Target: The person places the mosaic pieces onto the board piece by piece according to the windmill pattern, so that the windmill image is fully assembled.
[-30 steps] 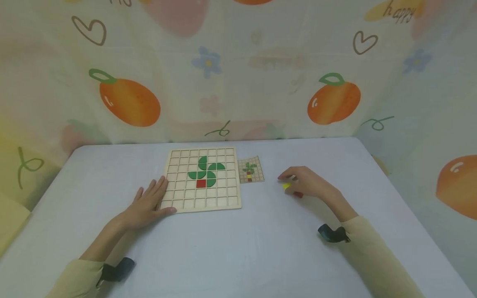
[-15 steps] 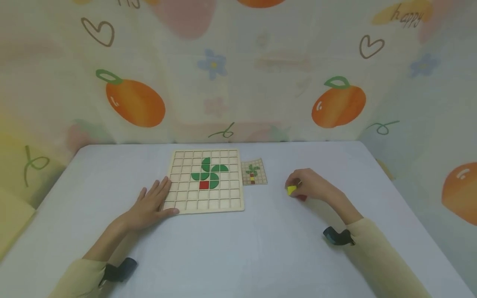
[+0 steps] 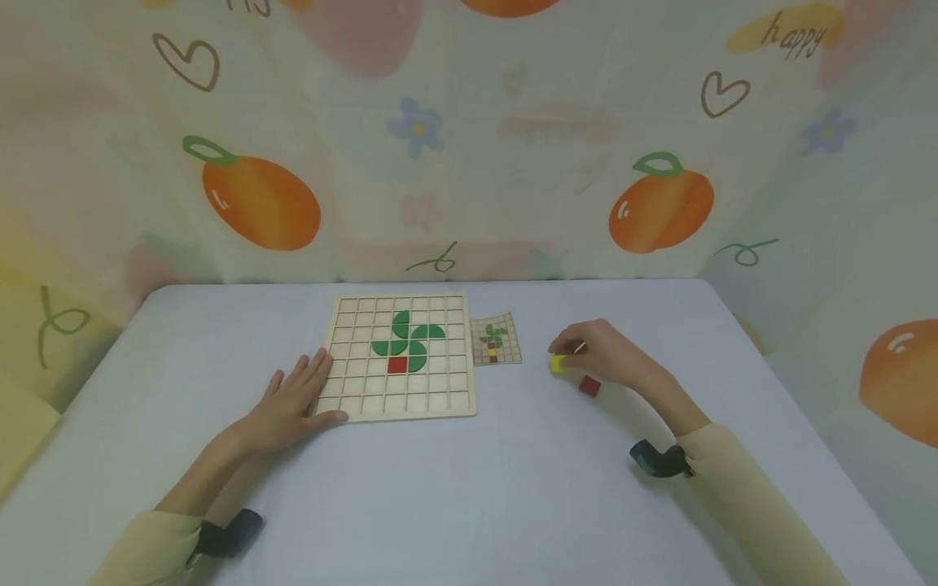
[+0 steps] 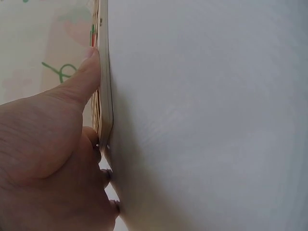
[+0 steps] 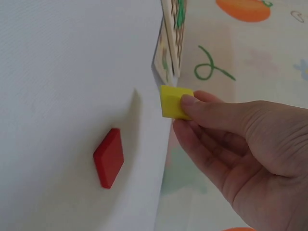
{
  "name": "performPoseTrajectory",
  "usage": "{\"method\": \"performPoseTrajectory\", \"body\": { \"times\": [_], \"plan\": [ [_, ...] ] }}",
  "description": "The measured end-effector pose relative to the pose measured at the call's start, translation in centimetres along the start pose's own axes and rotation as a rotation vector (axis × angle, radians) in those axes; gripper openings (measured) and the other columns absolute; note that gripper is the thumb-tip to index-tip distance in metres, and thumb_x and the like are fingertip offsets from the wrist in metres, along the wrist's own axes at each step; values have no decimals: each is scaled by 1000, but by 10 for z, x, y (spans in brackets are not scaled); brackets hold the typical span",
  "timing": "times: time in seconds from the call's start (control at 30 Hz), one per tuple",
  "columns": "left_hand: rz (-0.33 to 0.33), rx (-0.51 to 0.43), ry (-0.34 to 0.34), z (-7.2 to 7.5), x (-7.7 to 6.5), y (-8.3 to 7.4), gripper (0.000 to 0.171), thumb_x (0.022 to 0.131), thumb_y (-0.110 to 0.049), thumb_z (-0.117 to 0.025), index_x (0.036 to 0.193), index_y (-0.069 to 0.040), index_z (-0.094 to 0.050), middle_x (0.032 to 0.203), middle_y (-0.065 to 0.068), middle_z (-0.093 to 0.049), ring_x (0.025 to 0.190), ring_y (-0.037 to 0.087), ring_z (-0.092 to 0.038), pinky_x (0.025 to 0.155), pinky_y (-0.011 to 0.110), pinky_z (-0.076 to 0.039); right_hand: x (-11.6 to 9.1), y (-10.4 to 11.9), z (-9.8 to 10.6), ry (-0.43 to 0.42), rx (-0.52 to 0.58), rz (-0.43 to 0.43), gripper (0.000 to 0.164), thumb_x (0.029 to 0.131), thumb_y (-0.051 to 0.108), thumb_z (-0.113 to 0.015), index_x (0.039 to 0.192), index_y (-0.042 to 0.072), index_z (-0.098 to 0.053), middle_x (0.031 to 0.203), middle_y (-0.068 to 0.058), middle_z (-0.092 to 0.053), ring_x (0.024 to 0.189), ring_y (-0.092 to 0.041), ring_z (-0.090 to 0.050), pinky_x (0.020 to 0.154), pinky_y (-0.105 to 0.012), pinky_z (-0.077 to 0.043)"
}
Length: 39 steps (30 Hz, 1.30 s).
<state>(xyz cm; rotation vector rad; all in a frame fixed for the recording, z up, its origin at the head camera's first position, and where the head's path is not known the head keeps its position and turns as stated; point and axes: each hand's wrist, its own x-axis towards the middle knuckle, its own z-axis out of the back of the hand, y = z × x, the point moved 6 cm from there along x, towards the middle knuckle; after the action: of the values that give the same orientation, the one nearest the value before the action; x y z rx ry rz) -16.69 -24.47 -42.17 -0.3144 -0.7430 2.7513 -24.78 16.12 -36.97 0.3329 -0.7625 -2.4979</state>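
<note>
My right hand (image 3: 608,354) pinches a yellow square tile (image 5: 174,102) between thumb and fingers, lifted off the table. Below it a red square tile (image 5: 109,159) lies flat on the cloth. At the left, my left hand (image 3: 282,413) rests with fingers spread against the left edge of a wooden grid board (image 3: 440,399), its thumb over the near corner. Green quarter-circle pieces (image 3: 418,356) form a pinwheel on the board, with one red square (image 3: 397,365) set just below. Touching the board's right side is a small pattern card (image 3: 479,352) printed with a similar figure.
A white cloth covers the table (image 3: 454,496). Behind it hangs a curtain (image 3: 469,187) printed with oranges and flowers. Dark wrist-worn cameras (image 3: 233,533) sit by both sleeves.
The right hand has raised the yellow tile and shifted slightly left, uncovering the red tile on the table. The left hand holds its place on the board's edge.
</note>
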Motion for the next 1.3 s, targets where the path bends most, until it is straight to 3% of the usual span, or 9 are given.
{"method": "performPoseTrajectory", "body": {
  "times": [0.4,0.8,1.3],
  "plan": [
    [2,-7,6,-3,2,1,100,90,-52,-63,155,3,-10,162,22,-3,147,46,3,111,67,8,13,25,-16,-74,60,100,20,85,-1,-73,105,2,-74,100,-5,-73,93,-19,-67,84,-34,-56],
    [14,-9,8,0,1,-3,99,91,-51,-63,155,3,-10,162,22,-3,147,45,3,112,66,7,30,50,-33,-72,88,187,17,85,-2,-73,102,1,-75,100,-6,-73,92,-18,-67,80,-28,-56],
    [13,-15,7,-1,-1,2,99,91,-49,-64,154,5,-9,162,24,-3,147,46,3,111,67,8,53,89,-62,-52,90,196,17,86,4,-74,103,6,-76,98,0,-73,91,-13,-64,80,-22,-54]
  ]
}}
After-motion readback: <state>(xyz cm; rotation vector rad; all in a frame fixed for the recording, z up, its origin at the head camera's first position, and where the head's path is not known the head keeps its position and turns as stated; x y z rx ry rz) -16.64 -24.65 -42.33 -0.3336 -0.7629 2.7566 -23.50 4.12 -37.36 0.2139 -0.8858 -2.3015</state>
